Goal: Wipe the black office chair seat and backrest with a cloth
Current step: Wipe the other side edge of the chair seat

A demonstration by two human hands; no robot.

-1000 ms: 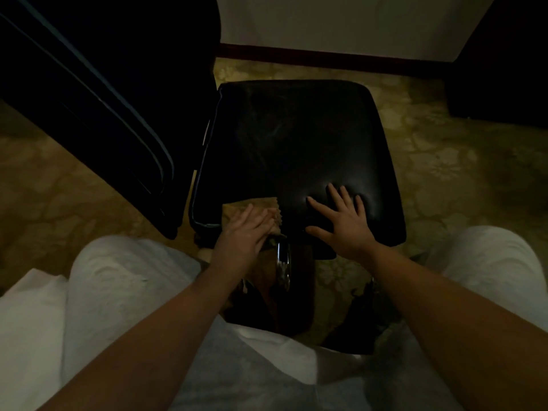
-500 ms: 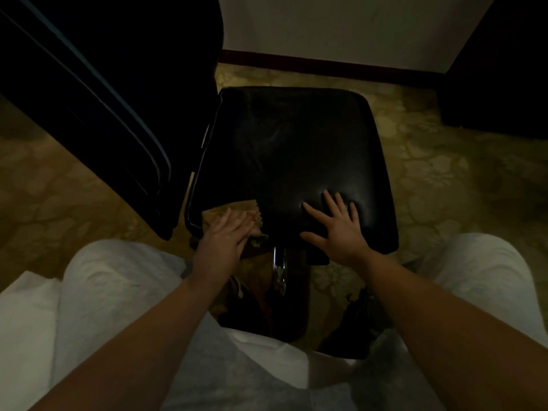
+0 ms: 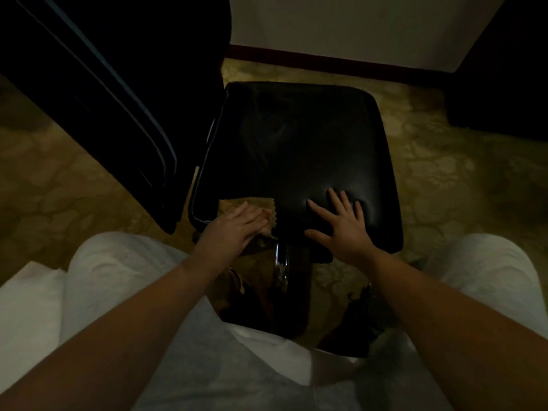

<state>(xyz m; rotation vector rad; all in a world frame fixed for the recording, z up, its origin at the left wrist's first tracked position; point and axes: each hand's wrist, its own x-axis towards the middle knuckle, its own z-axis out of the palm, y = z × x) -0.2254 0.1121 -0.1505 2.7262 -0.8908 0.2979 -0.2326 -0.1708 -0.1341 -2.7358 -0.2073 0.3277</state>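
The black office chair seat [image 3: 296,149] lies below me, its glossy cushion tilted. Its backrest [image 3: 98,93] rises dark at the left. A small tan cloth [image 3: 267,210] with a zigzag edge lies on the seat's near left corner. My left hand [image 3: 234,229] presses flat on the cloth with straight fingers and covers most of it. My right hand [image 3: 341,229] rests flat on the seat's near right part, fingers spread, holding nothing.
A chrome chair column [image 3: 280,268] shows under the seat's near edge. Patterned carpet [image 3: 459,173] surrounds the chair. A pale wall with a dark baseboard [image 3: 326,62] runs behind, and dark furniture [image 3: 504,84] stands at the right. My white-trousered knees [image 3: 112,268] flank the chair.
My left hand slid the cloth leftward along the seat's near edge, toward the near left corner. My right hand stayed planted on the seat.
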